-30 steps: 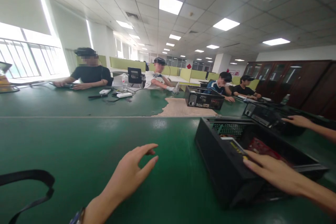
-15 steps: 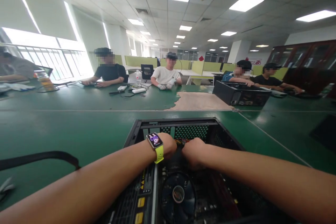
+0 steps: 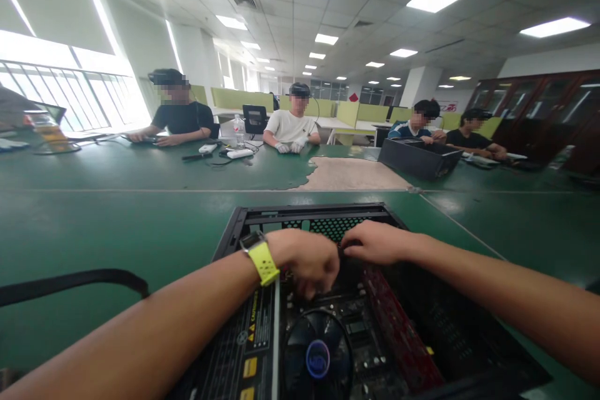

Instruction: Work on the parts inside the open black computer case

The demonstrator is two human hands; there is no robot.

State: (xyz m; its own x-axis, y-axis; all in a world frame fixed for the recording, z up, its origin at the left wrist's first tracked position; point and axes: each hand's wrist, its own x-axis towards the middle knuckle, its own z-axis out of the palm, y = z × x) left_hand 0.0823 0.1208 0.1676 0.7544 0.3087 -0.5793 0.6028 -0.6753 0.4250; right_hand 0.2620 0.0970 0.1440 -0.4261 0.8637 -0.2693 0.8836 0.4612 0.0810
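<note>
An opened black computer case (image 3: 229,228) lies in front of me, and both hands reach into its far half. My left hand (image 3: 312,259), with a yellow-strapped watch (image 3: 262,259) at the wrist, hangs over the motherboard (image 3: 360,325); its fingers point down and are smeared by motion. Close to the perforated far wall, my right hand (image 3: 375,242) has its thumb and fingers curled together; whatever they grip is hidden. Nearer to me sits a round CPU fan (image 3: 319,359). A red expansion card (image 3: 398,331) stands to its right, and a labelled power supply (image 3: 255,331) to its left.
A black strap (image 3: 94,276) lies on the green table (image 3: 117,219) at left. Across the table, several people sit working. Another black case (image 3: 419,159) is at far right, beside a bare tan patch (image 3: 354,174). A bottle (image 3: 239,131) and cables stand further back.
My left hand has turned and moved slightly toward me, over the motherboard. My right hand has risen toward the far wall, uncovering the red card. Across the table, the other case has been tilted.
</note>
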